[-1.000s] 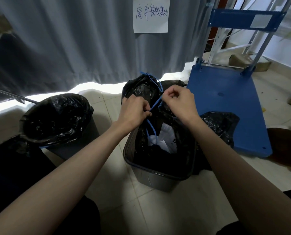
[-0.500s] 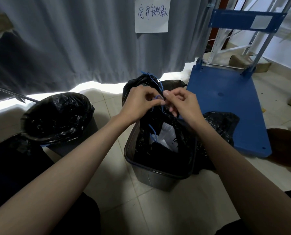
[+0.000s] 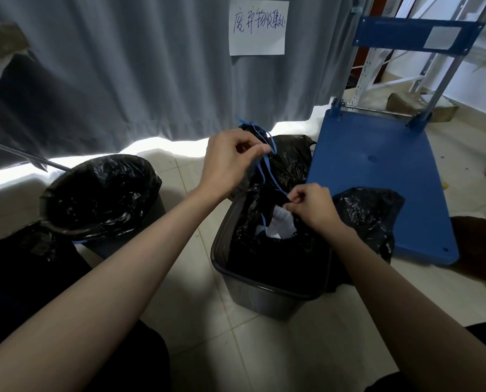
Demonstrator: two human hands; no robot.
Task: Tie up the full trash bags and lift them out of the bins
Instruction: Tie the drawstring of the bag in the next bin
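At the centre of the frame, your left hand [image 3: 230, 159] pinches the blue drawstring [image 3: 267, 171] between thumb and fingers, raised above the grey bin [image 3: 253, 292]. Lower and to the right, your right hand [image 3: 311, 206] grips the string's other end at the mouth of the black trash bag [image 3: 264, 250], which sits inside that bin. Left of it stands a second lined bin [image 3: 100, 193]; a blue trolley [image 3: 377, 165] lies at right.

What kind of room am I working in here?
Probably a waste-collection corner of a storeroom or warehouse: lined bins on tiled floor, a blue platform trolley, metal racking behind it, and a handwritten sign pinned to the grey curtain.
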